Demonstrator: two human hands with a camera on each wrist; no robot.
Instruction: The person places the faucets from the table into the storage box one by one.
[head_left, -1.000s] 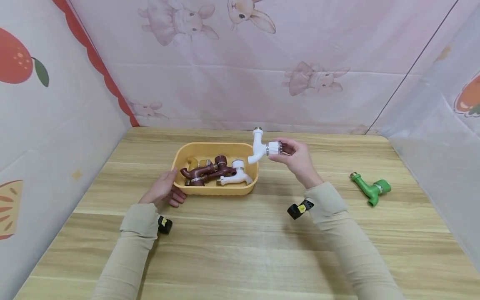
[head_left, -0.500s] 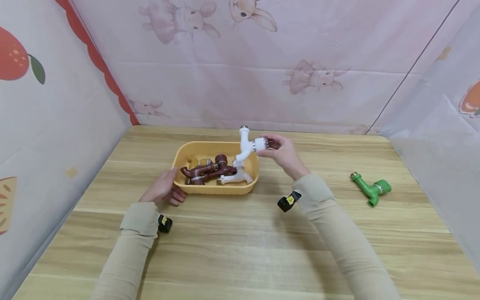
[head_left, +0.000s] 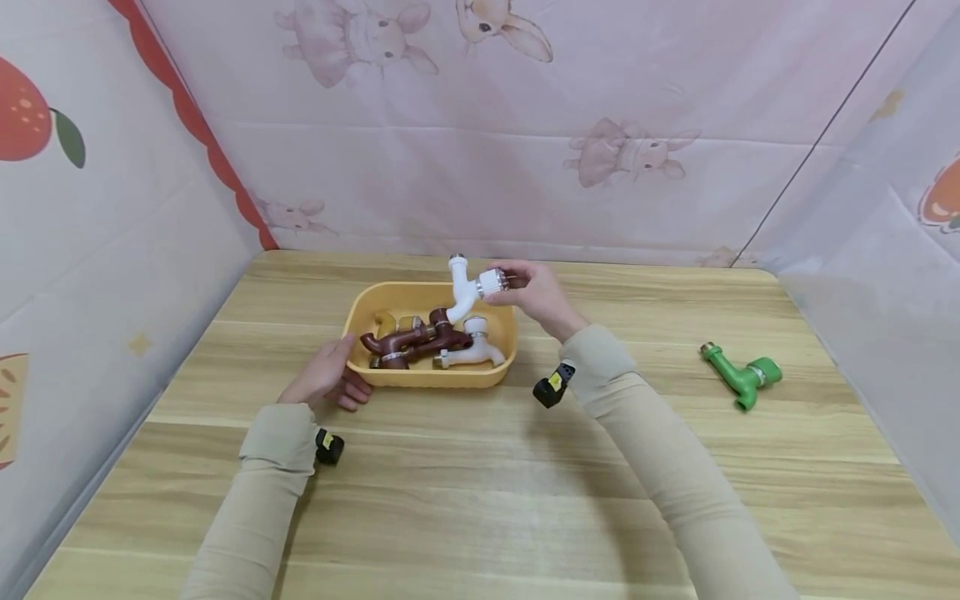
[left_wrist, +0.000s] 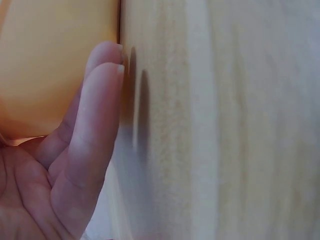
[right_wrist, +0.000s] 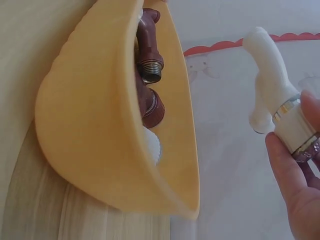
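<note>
A white plastic tap (head_left: 463, 292) hangs tilted above the yellow bin (head_left: 420, 379). My right hand (head_left: 536, 292) pinches its ribbed knob (right_wrist: 295, 127) between thumb and fingers. My left hand (head_left: 322, 375) holds the left end of the bin, thumb at the rim, fingers (left_wrist: 95, 120) along the outer wall in the left wrist view. Inside the bin lie dark red taps (head_left: 397, 342), a second white tap (head_left: 472, 350) and a mustard-yellow tap (head_left: 386, 323), partly covered. The right wrist view shows the bin's outer side (right_wrist: 90, 115) and a dark red tap's threaded end (right_wrist: 151, 70).
A green tap (head_left: 742, 377) lies on the wooden table (head_left: 465, 508) to the right, apart from the bin. Behind the table hangs a printed cloth wall (head_left: 480, 183), with more cloth walls at both sides.
My right hand has moved left with the white tap, from the bin's right edge to over the bin. My left hand and the bin have stayed in place.
</note>
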